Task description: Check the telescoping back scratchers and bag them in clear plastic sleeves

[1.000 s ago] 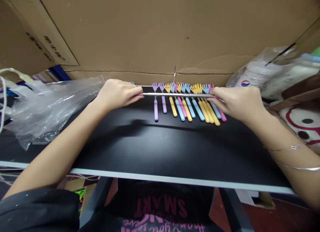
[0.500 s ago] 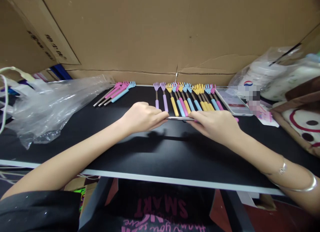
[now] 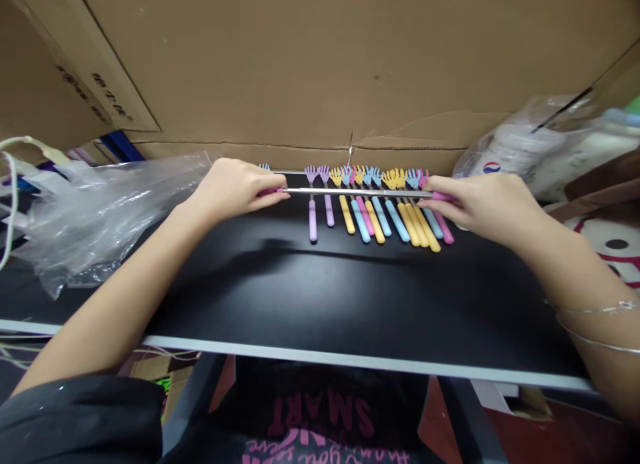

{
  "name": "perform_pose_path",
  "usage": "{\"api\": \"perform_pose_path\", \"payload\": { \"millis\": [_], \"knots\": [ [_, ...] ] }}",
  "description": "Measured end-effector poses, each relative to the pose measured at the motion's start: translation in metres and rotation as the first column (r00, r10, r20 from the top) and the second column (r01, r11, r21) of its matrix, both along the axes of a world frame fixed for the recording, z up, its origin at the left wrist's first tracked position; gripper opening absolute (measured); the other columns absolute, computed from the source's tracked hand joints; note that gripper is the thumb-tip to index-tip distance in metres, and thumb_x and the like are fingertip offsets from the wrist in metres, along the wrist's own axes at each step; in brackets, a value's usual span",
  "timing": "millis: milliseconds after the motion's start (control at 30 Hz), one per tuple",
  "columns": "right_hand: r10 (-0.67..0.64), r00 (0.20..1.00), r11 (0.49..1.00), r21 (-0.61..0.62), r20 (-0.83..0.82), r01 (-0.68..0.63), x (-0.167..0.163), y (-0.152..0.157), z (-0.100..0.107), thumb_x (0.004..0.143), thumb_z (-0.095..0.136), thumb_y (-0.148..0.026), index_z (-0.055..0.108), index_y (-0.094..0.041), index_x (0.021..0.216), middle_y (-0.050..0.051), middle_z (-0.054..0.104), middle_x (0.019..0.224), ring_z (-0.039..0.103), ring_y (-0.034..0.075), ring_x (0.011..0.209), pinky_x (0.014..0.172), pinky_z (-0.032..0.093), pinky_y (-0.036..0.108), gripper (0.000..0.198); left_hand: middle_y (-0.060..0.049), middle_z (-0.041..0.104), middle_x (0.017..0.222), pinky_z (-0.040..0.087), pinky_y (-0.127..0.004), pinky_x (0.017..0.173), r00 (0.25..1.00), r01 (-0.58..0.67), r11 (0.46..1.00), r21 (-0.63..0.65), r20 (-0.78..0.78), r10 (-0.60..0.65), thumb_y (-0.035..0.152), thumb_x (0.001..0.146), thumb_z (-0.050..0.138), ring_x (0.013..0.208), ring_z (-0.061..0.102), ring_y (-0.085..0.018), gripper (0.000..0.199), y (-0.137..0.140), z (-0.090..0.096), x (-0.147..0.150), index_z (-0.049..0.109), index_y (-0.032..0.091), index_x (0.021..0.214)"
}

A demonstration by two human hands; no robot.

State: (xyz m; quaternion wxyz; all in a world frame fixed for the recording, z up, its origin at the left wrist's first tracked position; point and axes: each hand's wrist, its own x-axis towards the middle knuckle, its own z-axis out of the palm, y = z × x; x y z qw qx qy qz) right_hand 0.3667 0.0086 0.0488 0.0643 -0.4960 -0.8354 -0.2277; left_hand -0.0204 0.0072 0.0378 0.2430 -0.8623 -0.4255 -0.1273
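Note:
A telescopic back scratcher [image 3: 345,193] with a long metal rod is stretched level above the black table. My left hand [image 3: 243,189] grips its pink left end, while my right hand [image 3: 483,201] is closed round the pink part at the right end. The scratcher's head is hidden in my fingers. Beneath and behind the rod lies a row of hand-shaped back scratchers: purple ones [image 3: 313,221] on the left, then yellow [image 3: 347,215], blue [image 3: 361,221] and pink ones [image 3: 443,228]. Past my left hand, only the tip of a blue scratcher [image 3: 265,166] shows.
A crumpled clear plastic bag [image 3: 100,217] lies on the left of the black tabletop [image 3: 325,304]. At the right stand a bagged white container [image 3: 515,147] and a bag with a cartoon face [image 3: 617,244]. A cardboard wall [image 3: 300,64] closes off the back.
My hands have moved apart and upward, and the scratcher's metal rod between them is drawn out much longer. My left hand now covers most of the left pile of scratchers.

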Motion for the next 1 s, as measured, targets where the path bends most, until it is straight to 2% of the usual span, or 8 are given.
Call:
{"api": "perform_pose_path", "payload": {
  "millis": [167,333,433,533,667,733,833,1000],
  "knots": [
    [-0.068,0.997,0.994,-0.087,0.04,0.071,0.0,-0.001,0.002,0.093,0.035,-0.057,0.06,-0.023,0.086,0.007,0.062,0.062,0.047,0.018,0.053,0.053,0.022,0.028,0.043,-0.003,0.069,0.072,0.028,-0.03,0.051,0.999,0.007,1.0,-0.017,-0.032,-0.008,0.047,0.098,0.036,0.063,0.06,-0.017,0.041,-0.003,-0.002,0.002,0.065,0.025,0.079],
    [-0.131,0.99,0.991,-0.024,0.047,0.132,0.008,0.004,0.004,0.092,0.034,-0.06,0.066,-0.021,0.085,0.01,0.063,0.062,0.046,0.019,0.054,0.053,0.022,0.029,0.051,-0.003,0.067,0.067,0.025,-0.028,0.051,0.997,-0.029,0.998,0.049,-0.066,0.032,0.047,0.099,0.034,0.06,0.056,-0.015,0.046,-0.001,-0.001,-0.005,0.061,0.022,0.072],
    [-0.093,0.994,0.995,-0.014,0.049,0.094,0.004,0.004,-0.001,0.094,0.032,-0.057,0.065,-0.02,0.079,0.01,0.063,0.062,0.046,0.018,0.053,0.052,0.021,0.029,0.052,-0.004,0.066,0.064,0.022,-0.03,0.049,0.995,-0.006,0.997,0.074,-0.098,0.013,0.046,0.099,0.033,0.058,0.056,-0.015,0.047,0.0,-0.004,-0.002,0.059,0.021,0.068],
    [-0.01,0.999,0.999,0.031,0.047,0.008,-0.011,-0.003,-0.016,0.095,0.031,-0.056,0.062,-0.02,0.07,0.007,0.062,0.058,0.047,0.017,0.049,0.051,0.019,0.028,0.053,-0.003,0.065,0.062,0.022,-0.029,0.049,0.991,0.077,0.994,0.084,-0.118,-0.067,0.042,0.1,0.034,0.056,0.058,-0.015,0.045,-0.005,-0.015,0.015,0.059,0.02,0.069],
    [0.187,0.981,0.982,-0.016,0.045,-0.187,-0.038,-0.018,-0.046,0.098,0.033,-0.048,0.065,-0.021,0.079,0.004,0.065,0.058,0.054,0.016,0.049,0.051,0.02,0.027,0.047,0.0,0.064,0.058,0.022,-0.026,0.049,0.957,0.267,0.962,0.062,-0.138,-0.256,0.038,0.1,0.037,0.051,0.058,-0.012,0.041,-0.016,-0.035,0.043,0.058,0.019,0.07],
    [0.218,0.975,0.976,-0.026,0.03,-0.217,-0.045,-0.023,-0.056,0.098,0.035,-0.046,0.067,-0.02,0.085,0.005,0.068,0.061,0.058,0.017,0.051,0.051,0.021,0.027,0.043,0.001,0.063,0.056,0.021,-0.026,0.049,0.948,0.303,0.949,0.09,-0.128,-0.291,0.034,0.1,0.039,0.049,0.057,-0.011,0.04,-0.021,-0.042,0.051,0.057,0.018,0.069],
    [0.201,0.98,0.98,0.005,0.01,-0.201,-0.046,-0.026,-0.057,0.098,0.037,-0.047,0.066,-0.02,0.084,0.005,0.069,0.062,0.059,0.018,0.052,0.051,0.02,0.027,0.042,0.001,0.062,0.055,0.021,-0.026,0.049,0.953,0.3,0.944,0.139,-0.092,-0.289,0.034,0.1,0.04,0.049,0.057,-0.011,0.039,-0.023,-0.044,0.054,0.057,0.017,0.069],
    [0.189,0.982,0.981,0.031,0.015,-0.19,-0.041,-0.024,-0.041,0.098,0.03,-0.052,0.064,-0.021,0.076,0.003,0.06,0.053,0.052,0.016,0.047,0.05,0.018,0.027,0.051,0.001,0.063,0.057,0.019,-0.026,0.048,0.961,0.276,0.951,0.138,-0.065,-0.27,0.038,0.1,0.039,0.05,0.058,-0.012,0.041,-0.021,-0.037,0.051,0.062,0.019,0.073]
  ]
}}
